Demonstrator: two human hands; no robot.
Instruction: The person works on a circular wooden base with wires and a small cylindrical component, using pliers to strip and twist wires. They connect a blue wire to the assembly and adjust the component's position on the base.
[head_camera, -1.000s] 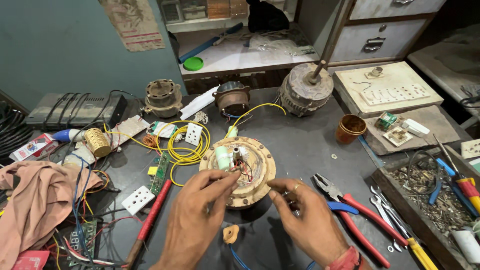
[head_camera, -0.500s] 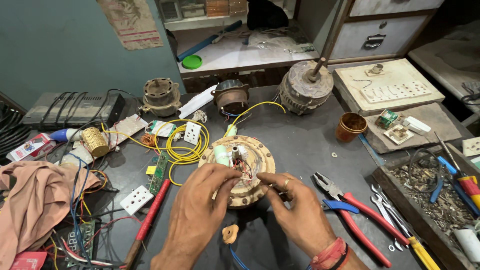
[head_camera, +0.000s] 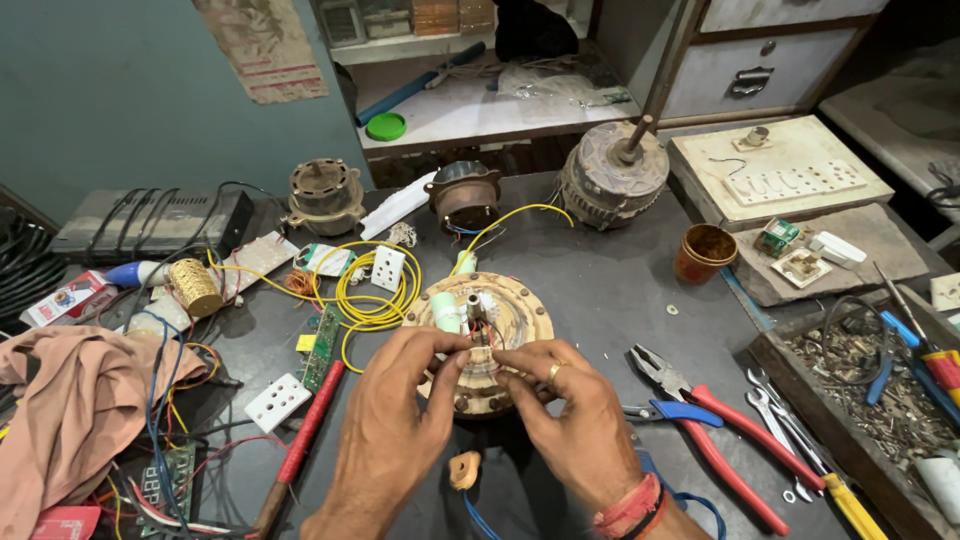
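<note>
Bench, L to R:
- Pink-brown cloth (head_camera: 70, 410), bunched at L edge, loose wires over it
- Gold wire spool (head_camera: 193, 287), behind the cloth, near a blue-white tube
- White socket plate (head_camera: 277, 402), flat, just L of red-handled tool (head_camera: 305, 440) lying diag.
- Green circuit board (head_camera: 322, 335), just above the red handle
- Yellow wire coil (head_camera: 375, 295), looped by a 2nd white socket; one strand runs up toward small motor at rear
- Round motor stator plate (head_camera: 480, 335), tan/brass, centre of bench, flat, short shaft up; green-white capacitor on its L part
- Left hand (head_camera: 395, 430): fingers curled, thumb + forefinger pinched on thin wires at plate centre
- Right hand (head_camera: 575, 415): ring on finger, red thread band at wrist; fingertips pinched on same wires, touching L fingertips over the plate
- Small tan piece (head_camera: 463, 470), on bench between the wrists
- Large fan motor (head_camera: 613, 180), rear, shaft tilted up
- Brown cup (head_camera: 705, 252), R of plate, well apart
- Red-handled pliers (head_camera: 700, 410) + blue-handled cutters (head_camera: 680, 415), just R of right hand
- Tray of metal scrap (head_camera: 850, 370), far R
</note>
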